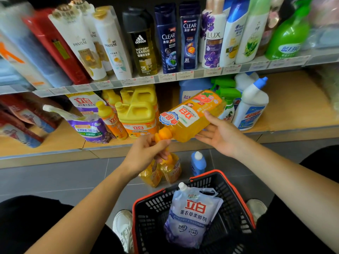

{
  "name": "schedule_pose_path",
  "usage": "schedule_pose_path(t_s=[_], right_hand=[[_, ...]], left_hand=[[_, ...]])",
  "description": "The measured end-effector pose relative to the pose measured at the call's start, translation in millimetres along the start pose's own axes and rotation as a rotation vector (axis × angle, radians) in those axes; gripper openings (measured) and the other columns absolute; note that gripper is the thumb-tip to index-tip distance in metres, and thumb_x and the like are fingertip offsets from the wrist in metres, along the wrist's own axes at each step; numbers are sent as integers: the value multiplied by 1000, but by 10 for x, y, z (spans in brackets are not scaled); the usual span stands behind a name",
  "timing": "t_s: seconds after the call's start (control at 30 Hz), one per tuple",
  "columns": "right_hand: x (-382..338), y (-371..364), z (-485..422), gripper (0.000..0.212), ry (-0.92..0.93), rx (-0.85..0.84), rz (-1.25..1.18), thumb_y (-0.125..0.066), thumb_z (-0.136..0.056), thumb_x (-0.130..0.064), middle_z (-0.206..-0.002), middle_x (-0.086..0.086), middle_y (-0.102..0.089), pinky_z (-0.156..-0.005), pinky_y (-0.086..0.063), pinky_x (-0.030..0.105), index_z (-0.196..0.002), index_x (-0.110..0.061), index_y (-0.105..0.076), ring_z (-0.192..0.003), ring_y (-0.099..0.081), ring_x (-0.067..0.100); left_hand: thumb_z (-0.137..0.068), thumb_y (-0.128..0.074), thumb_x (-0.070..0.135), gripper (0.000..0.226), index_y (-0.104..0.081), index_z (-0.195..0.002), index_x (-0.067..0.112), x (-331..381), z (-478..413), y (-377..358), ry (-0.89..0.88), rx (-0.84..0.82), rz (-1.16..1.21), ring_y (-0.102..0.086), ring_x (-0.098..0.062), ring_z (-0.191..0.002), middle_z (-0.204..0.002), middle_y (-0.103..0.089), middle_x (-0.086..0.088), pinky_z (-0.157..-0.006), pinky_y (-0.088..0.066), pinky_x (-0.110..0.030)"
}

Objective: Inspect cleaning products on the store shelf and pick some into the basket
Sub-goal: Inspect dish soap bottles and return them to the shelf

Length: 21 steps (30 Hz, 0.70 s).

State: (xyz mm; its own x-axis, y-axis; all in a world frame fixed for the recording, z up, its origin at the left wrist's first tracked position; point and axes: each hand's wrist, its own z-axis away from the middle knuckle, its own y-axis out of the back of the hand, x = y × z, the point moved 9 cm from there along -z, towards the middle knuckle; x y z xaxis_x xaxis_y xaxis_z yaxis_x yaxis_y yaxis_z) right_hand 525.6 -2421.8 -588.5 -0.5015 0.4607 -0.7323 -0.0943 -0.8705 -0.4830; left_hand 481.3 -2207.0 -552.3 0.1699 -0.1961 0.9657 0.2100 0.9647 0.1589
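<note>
Orange dish-soap bottle (190,118) hangs tilted in front of the lower shelf (297,107), with its cap end down and to the left. The left hand (146,153) pinches the orange cap (164,135) with curled fingers. The right hand (218,136) cradles the body from beneath on straight fingers, thumb against the label. Below, a red-rimmed black basket (236,195) stands on the grey floor (55,180), holding a pale blue refill pouch (192,217).
</note>
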Motion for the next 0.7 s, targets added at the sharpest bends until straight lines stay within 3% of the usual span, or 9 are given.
schedule_pose_path(t_s=[0.17, 0.27, 0.37, 0.43, 0.53, 0.6, 0.7], right_hand=[[346, -30, -61, 63, -168, -50, -2, -75, -77, -41, -123, 17, -69, -88, -55, 43, -130, -10, -60, -107, -71, 29], [565, -151, -96, 67, -216, -113, -83, -69, -81, -38, -127, 18, -67, -87, -54, 41, -138, -7, -53, -110, -69, 27], [696, -224, -107, 53, -222, -137, -20, -63, -88, -37, -125, 15, -69, -86, -53, 39, -132, -9, -56, -106, -69, 26], [621, -155, -130, 38, -116, -53, 224, -69, -87, -34, -108, 15, -75, -77, -57, 31, -114, -8, -66, -95, -71, 24], [214, -80, -147, 25, 253, 81, 519, -82, -79, -19, -92, 7, -75, -69, -56, 20, -101, -14, -71, -83, -71, 18], [-9, -208, -128, 47, 444, 33, 684, -87, -75, -15, -102, 0, -71, -77, -56, 22, -116, -19, -66, -91, -69, 15], [-83, -442, -172, 89, 499, -106, 872, -91, -69, -17, -133, -4, -57, -92, -52, 26, -145, -29, -46, -115, -60, 10]], left_hand=[[-93, -70, 13, 16, -71, -81, 3, 358, -67, 212, -183, 148, -148, -73, -21, -61, -70, -75, -8, -51, -54, -22], [-90, -76, 15, 19, -69, -81, 0, 570, -178, 141, -251, 127, -159, -71, -18, -56, -68, -74, -10, -50, -54, -21], [-89, -77, 14, 21, -64, -78, 2, 734, -335, 69, -297, 91, -127, -68, -14, -53, -64, -72, -9, -50, -54, -20], [-90, -75, 12, 21, -61, -77, 4, 799, -431, 72, -328, 73, -117, -67, -12, -53, -63, -70, -9, -51, -53, -19], [-91, -73, 11, 19, -60, -83, 0, 802, -546, 88, -345, 40, -161, -63, -8, -56, -66, -65, -10, -54, -53, -20], [-93, -71, 13, 19, -59, -84, 1, 776, -576, 83, -351, 5, -209, -61, -7, -58, -66, -62, -7, -56, -50, -19], [-95, -68, 15, 20, -58, -88, -1, 720, -568, 72, -336, -65, -229, -58, -7, -58, -65, -60, -4, -55, -47, -18]])
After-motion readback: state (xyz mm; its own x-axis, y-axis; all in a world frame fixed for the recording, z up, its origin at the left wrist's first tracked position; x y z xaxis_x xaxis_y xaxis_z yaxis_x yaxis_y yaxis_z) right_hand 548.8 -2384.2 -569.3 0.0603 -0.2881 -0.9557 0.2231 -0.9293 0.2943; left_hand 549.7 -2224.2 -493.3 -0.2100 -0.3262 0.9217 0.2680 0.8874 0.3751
